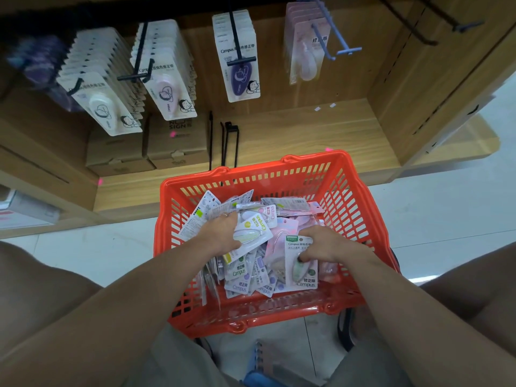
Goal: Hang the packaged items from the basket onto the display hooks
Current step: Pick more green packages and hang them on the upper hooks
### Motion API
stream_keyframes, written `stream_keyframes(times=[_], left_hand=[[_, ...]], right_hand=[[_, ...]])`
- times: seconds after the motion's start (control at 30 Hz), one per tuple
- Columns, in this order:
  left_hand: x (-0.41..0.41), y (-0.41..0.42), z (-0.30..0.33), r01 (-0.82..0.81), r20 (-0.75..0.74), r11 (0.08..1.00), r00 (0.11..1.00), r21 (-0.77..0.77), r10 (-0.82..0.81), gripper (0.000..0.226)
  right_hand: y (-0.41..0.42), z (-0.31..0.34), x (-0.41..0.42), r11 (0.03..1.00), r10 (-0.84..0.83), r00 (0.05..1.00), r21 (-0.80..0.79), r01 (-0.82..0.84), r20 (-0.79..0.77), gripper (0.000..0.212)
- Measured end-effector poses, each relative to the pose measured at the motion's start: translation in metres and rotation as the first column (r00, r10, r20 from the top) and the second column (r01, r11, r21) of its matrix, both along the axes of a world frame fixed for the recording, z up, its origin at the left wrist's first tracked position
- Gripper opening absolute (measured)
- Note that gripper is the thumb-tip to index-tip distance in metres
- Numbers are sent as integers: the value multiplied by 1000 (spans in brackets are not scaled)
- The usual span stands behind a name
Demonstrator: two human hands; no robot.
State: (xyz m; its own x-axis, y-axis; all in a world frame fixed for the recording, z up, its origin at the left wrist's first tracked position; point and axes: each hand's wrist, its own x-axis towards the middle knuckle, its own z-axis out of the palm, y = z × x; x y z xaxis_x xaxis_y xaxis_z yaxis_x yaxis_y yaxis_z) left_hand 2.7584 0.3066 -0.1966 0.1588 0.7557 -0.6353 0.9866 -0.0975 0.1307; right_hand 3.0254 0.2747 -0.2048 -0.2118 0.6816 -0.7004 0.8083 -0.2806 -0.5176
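Observation:
An orange plastic basket (pixel 343 191) on the floor holds several packaged correction tapes (pixel 251 277) in a loose heap. Inside it, my left hand (pixel 222 229) grips a white pack with a yellow-green dot (pixel 252 233), thumb underneath. My right hand (pixel 324 243) holds an upright green-labelled pack (pixel 303 270), thumb pressed on its front. Above, black display hooks (pixel 237 37) carry rows of hanging white packs (pixel 167 88). A blue hook (pixel 329 37) at upper right carries pink packs (pixel 305 48).
Bare black hooks (pixel 416 26) stick out at the far upper right. Cardboard boxes (pixel 176 143) sit on the wooden shelf base behind the basket, with loose black hooks (pixel 230 146) standing beside them. My knees flank the basket on the pale tiled floor.

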Motion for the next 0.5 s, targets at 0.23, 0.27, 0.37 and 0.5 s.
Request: stream_keyframes(times=[0.23,0.27,0.37,0.5], left_hand=[[3,2,3,-27,12,998,1000,-60,27,56],[3,3,2,-2,6,998,1000,-65,2,39],[1,6,6,85,0,996,996,2,-85,29],[-6,8,10,305,-111,925,952,226,-287,45]], right_hand=[[10,13,-5,974,-199,970,-135,181,-138,45],[10,13,-5,970,-207,967,-162,182,-148,36],[7,6,-2,948,-261,948,-233,217,-181,35],[4,0,-2,911,-363,904,-291,293,-225,28]])
